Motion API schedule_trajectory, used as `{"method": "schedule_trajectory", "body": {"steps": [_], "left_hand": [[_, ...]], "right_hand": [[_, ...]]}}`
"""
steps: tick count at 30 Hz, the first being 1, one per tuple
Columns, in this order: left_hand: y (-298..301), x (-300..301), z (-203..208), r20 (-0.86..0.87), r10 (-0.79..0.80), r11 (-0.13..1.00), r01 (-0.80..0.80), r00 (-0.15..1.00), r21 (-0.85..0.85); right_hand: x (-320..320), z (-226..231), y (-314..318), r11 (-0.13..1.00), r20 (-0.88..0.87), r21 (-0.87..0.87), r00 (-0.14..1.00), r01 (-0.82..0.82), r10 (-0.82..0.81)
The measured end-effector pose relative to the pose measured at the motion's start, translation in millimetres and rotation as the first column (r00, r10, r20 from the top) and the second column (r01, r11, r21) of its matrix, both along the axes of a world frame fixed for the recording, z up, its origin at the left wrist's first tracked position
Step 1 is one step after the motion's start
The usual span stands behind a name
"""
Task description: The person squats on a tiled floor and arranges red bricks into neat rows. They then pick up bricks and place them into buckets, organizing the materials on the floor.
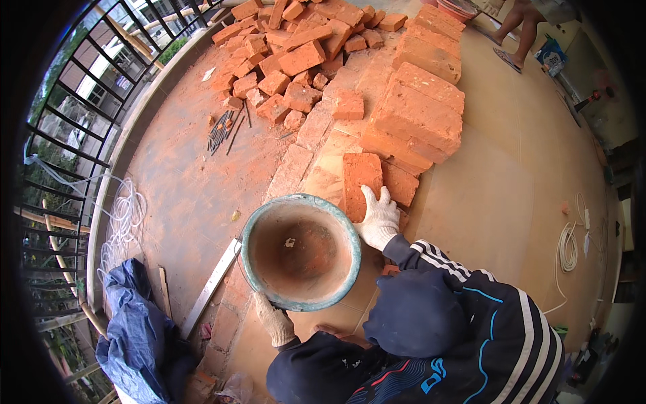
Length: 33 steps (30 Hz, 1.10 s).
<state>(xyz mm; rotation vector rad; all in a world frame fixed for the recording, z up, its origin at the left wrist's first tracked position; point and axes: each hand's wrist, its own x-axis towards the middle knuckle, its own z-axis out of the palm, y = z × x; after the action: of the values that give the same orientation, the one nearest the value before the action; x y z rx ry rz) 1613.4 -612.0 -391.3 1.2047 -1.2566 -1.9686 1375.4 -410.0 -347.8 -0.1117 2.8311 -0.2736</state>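
Observation:
A round basin [303, 299] with a worn blue-green rim stands before me, its inside stained reddish-brown, with a small pale scrap at the bottom. My left hand [274, 322], in a white knit glove, grips the basin's near-left rim; its fingertips are partly hidden. Just right of the basin, my right hand [379, 219], also gloved, has its fingers on the near end of an orange brick [362, 176]. Another brick [402, 183] lies against that one's right side.
Stacked bricks [420, 111] run away from me beyond my right hand. A heap of loose bricks [296, 57] lies far off. Left are a metal straightedge [212, 289], blue tarp [134, 330], white cable [124, 212] and railing [74, 128]. Another person's legs [515, 30] show far right.

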Motion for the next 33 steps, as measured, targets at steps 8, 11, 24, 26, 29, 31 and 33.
{"method": "schedule_trajectory", "body": {"steps": [8,11,24,26,29,31,33], "left_hand": [[-4,17,5,0.131,-0.061,0.996,0.069,0.989,-0.060],[-5,17,9,0.056,-0.041,0.996,0.036,0.998,0.078],[5,9,38,0.237,-0.075,0.988,0.039,0.969,0.151],[6,-3,46,0.223,-0.053,0.991,0.024,0.973,0.134],[-9,-22,71,0.239,0.068,0.992,-0.092,0.969,0.090],[-28,-45,75,0.203,0.089,0.989,-0.111,0.975,0.101],[-41,-90,89,0.199,0.060,0.994,-0.077,0.978,0.079]], "right_hand": [[-51,17,44,0.523,-0.082,0.129,0.517,-0.842,0.852],[-99,7,28,0.148,-0.065,0.015,0.147,-0.989,0.987],[-88,-34,21,0.475,-0.299,-0.158,0.500,-0.866,0.813],[-92,-21,26,0.447,-0.253,-0.169,0.477,-0.878,0.842],[-93,-22,23,0.419,-0.283,-0.211,0.465,-0.883,0.839],[-98,-24,33,0.425,-0.320,-0.213,0.474,-0.880,0.820],[-97,-23,51,0.474,-0.361,-0.337,0.577,-0.813,0.733]]}}
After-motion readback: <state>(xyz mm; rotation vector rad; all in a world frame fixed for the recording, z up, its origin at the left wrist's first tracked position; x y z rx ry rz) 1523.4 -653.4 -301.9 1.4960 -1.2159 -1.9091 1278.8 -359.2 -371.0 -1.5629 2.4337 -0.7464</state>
